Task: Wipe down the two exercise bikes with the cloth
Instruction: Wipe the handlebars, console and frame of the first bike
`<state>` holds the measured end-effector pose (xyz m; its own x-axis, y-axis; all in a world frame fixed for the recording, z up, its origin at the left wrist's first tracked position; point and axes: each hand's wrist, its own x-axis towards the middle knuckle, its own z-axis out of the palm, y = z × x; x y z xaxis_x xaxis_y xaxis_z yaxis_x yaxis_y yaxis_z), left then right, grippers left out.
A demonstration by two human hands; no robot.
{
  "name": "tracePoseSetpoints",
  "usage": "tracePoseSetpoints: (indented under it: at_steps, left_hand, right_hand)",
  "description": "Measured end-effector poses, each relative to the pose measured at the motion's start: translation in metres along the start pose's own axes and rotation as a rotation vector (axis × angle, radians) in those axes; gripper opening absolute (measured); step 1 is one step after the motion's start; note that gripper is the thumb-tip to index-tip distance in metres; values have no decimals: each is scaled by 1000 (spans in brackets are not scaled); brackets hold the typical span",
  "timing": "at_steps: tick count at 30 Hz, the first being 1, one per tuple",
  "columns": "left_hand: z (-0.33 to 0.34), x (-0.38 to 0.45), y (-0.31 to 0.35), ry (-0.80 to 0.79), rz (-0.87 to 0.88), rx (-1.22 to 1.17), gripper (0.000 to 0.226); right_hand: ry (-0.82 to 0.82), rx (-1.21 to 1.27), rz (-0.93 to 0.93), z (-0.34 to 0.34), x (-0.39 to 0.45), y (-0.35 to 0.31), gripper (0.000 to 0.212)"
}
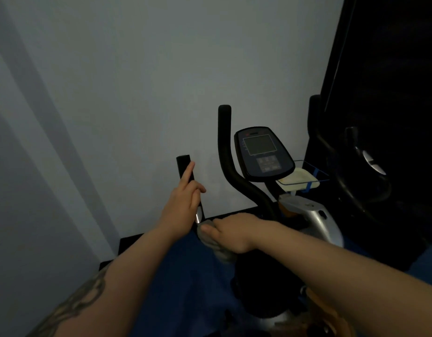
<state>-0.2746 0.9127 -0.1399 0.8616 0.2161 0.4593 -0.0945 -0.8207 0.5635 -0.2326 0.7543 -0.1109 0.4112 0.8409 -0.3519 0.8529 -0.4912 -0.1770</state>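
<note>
A black handlebar point(184, 166) of the near exercise bike stands upright at centre. My left hand point(183, 205) grips it, index finger stretched up along the foam, just above a silver sensor patch point(199, 216). Directly below, my right hand point(230, 233) holds a grey cloth point(216, 244) bunched round the bar's lower part. The bike's other handlebar point(226, 152) curves up to the right, beside the dark console point(262, 154) with its grey screen. A silver housing point(317, 220) lies under the console. Parts of a second dark machine point(351, 171) show at the right edge.
A pale wall point(125, 93) fills the left and back. A small tray in a blue wire holder point(300, 181) hangs beside the console. Blue floor point(186, 276) lies under my arms. A dark panel point(392, 69) rises at the right.
</note>
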Motion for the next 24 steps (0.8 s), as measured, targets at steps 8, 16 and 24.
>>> tracePoseSetpoints:
  at_steps: [8, 16, 24]
  left_hand:
    - [24, -19, 31, -31, -261, -20, 34]
    - [42, -20, 87, 152, -641, -92, 34]
    - [59, -43, 96, 99, -577, 215, 44]
  right_hand:
    - [109, 48, -65, -6, -39, 40, 32]
    - [961, 465, 149, -9, -70, 63, 20]
    - [723, 557, 228, 28, -48, 63, 52]
